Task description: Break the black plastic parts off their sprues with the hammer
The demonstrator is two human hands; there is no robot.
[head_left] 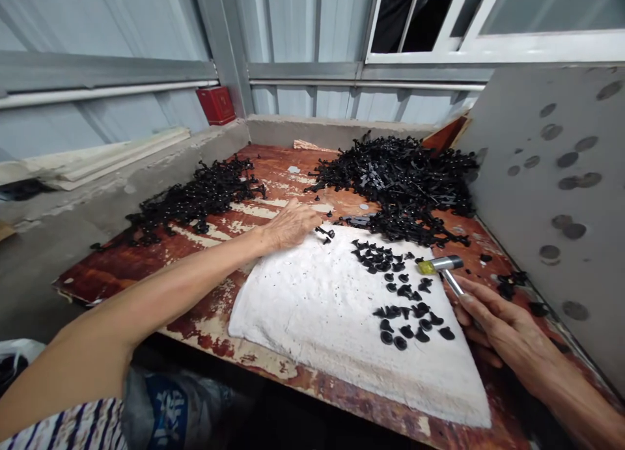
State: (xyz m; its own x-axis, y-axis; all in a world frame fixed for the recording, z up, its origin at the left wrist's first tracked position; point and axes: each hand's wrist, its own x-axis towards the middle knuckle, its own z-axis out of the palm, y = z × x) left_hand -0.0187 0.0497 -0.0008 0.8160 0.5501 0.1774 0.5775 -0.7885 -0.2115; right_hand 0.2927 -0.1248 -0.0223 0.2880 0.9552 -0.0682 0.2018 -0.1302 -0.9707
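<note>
My left hand is closed at the far left edge of a white cloth. From its fingertips sticks out a small black part with knobbed ends. At the cloth's right side my right hand grips the handle of a small hammer, which has a metal head and a yellow face. Several loose black button-shaped pieces lie scattered on the cloth, left of and below the hammer head.
A large heap of black parts covers the back right of the worn red-brown table. Another pile lies at the left. A grey spotted panel stands along the right side. A red box sits in the corner.
</note>
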